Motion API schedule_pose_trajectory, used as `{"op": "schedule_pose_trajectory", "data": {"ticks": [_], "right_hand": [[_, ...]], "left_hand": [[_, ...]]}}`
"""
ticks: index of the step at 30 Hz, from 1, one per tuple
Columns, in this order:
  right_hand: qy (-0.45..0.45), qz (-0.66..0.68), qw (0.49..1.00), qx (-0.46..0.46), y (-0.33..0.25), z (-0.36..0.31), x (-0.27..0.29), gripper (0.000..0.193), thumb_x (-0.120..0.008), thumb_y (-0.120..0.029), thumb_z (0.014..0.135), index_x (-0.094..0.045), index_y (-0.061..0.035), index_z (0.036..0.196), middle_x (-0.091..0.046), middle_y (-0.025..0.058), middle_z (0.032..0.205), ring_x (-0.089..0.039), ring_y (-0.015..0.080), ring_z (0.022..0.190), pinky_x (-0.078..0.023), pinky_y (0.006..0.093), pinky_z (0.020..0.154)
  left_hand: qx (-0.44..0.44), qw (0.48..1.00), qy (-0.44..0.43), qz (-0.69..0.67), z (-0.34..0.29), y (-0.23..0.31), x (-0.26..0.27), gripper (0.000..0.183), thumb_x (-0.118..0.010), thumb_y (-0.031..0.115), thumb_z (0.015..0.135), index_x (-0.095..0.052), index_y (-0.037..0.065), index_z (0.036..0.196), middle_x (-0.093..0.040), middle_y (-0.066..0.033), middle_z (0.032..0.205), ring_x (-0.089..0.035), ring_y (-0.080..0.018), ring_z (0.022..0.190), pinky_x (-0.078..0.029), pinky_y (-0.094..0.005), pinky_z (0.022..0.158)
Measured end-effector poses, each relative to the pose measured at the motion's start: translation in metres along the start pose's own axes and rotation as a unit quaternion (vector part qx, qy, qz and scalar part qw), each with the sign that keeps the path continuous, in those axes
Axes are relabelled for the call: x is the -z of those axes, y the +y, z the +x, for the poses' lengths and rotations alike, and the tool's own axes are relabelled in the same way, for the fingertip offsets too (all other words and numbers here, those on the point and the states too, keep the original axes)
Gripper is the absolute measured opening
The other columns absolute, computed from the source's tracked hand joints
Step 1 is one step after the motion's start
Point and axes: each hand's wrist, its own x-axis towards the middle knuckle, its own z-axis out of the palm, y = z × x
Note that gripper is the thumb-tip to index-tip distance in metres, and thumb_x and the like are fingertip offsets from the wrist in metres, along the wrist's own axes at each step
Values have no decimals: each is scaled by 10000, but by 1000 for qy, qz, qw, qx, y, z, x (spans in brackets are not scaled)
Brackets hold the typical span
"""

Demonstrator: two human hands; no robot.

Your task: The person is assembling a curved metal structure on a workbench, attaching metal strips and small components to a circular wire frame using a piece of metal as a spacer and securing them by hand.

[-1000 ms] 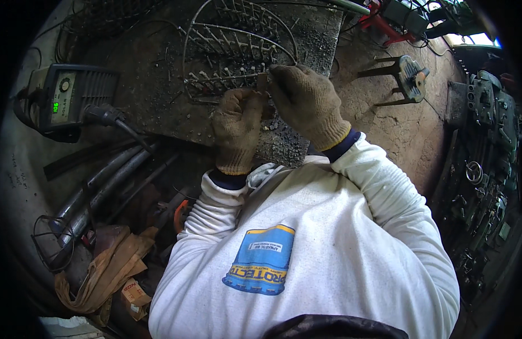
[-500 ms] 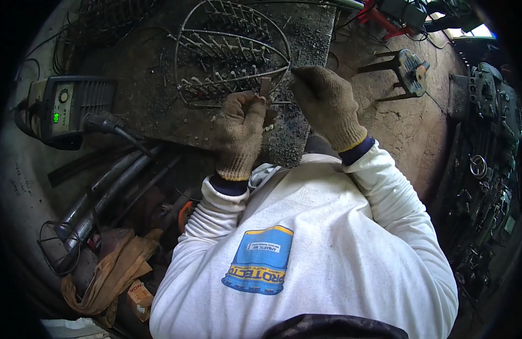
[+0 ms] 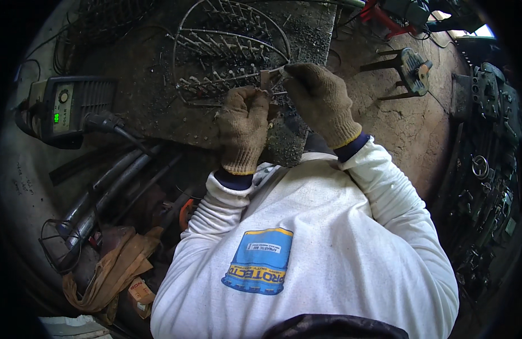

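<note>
Both of my hands wear brown knitted gloves and meet over the near edge of the metal worktable [image 3: 184,127]. My left hand [image 3: 243,127] is closed, with a small flat brownish metal piece [image 3: 265,79] standing up from its fingertips. My right hand [image 3: 324,104] is pinched around a thin, pale rod-like piece [image 3: 278,70], whose tip meets or nearly meets the flat piece. Just beyond my hands lies a round wire frame [image 3: 177,62], with rows of upright metal pins [image 3: 215,42] inside it. My fingers hide part of what they hold.
A welding machine [image 3: 83,110] with a lit display stands on the left. Metal pipes [image 3: 111,183] and a brown cloth [image 3: 111,268] lie below it. Dark grit covers parts of the table. To the right are a stool [image 3: 410,73] and a rack of metal parts [image 3: 484,169].
My right hand has shifted slightly left and down, bringing the pale rod-like piece against or close to the flat piece. My left hand has moved a little right, with the flat piece raised slightly.
</note>
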Motion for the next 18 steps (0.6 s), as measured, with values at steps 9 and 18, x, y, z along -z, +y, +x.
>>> {"op": "schedule_pose_trajectory", "data": {"ticks": [9,18], "right_hand": [[-12,-8,1000,-5,-1,0,1,259,-665,-269,975,-769,-71,1107,-763,184,1004,-748,371,949,-593,448,824],[2,4,1000,15,1,1,-2,258,-664,-256,968,-762,-60,1105,-760,189,970,-744,385,931,-594,457,806]], "left_hand": [[48,995,9,-85,-2,-2,0,141,-679,83,1024,-628,-27,1095,-738,-104,940,-746,-163,786,-605,-309,691],[43,996,1,-76,-2,5,-1,152,-675,99,1033,-625,-29,1099,-744,-114,932,-755,-173,783,-613,-311,697]]}}
